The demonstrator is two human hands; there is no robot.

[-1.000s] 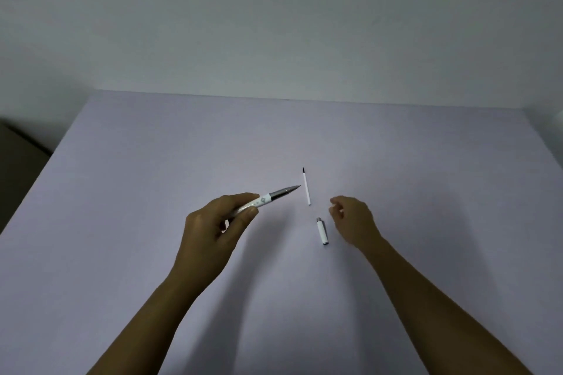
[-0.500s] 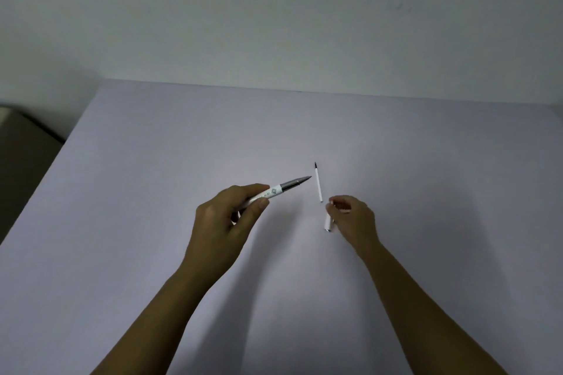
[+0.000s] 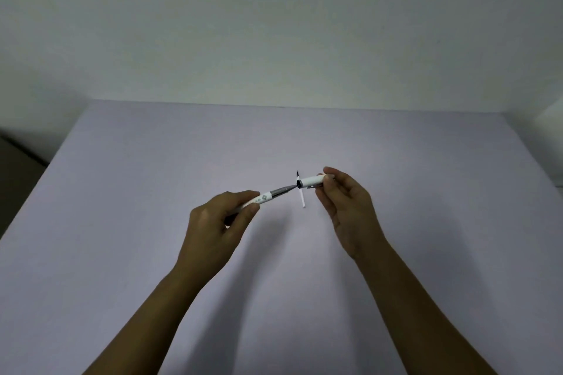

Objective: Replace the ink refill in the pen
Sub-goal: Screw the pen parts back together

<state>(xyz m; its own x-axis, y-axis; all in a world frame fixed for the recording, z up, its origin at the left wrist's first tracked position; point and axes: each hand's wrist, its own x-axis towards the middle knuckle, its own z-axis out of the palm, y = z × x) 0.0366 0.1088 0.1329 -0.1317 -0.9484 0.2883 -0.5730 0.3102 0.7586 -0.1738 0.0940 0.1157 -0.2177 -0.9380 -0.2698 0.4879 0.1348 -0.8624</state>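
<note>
My left hand (image 3: 217,222) grips a white pen (image 3: 268,195) with a grey tip section, its point aimed up and to the right. In my right hand (image 3: 347,207) a white pen cap (image 3: 310,182) is pinched between thumb and fingertips, its dark open end facing the pen's point and almost touching it. Both are held above the table. A thin white ink refill (image 3: 302,198) with a black tip lies on the table just behind the cap, partly hidden by it.
The pale lilac table (image 3: 152,192) fills the lower view, its far edge against a plain wall (image 3: 274,39). A dark gap shows past the table's left edge (image 3: 18,167).
My right hand picked the cap up off the table and raised it to the pen's point. The left hand with the pen stayed roughly where it was.
</note>
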